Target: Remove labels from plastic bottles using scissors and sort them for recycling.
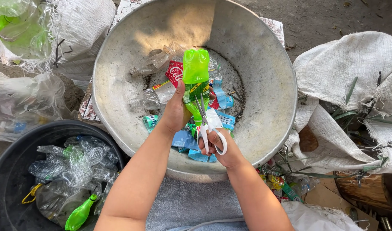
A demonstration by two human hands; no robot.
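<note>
Green plastic bottle [195, 77]: held above the metal basin [273, 85], base up and away, neck end down toward the body; long axis near upright in view, slightly tilted. Gripped around the lower body by the left hand [175, 112], fingers closed about the label [191, 92]. White-handled scissors [206, 124]: in the right hand [219, 147], fingers through the loops, blades parted against the label, tips pointing up along the bottle. Best handled by keeping the blades shallow under the label, cutting lengthwise, thumb clear of the cutting line. Cut labels [185, 139] in the basin; black tub [16, 171] of clear bottles at left.
</note>
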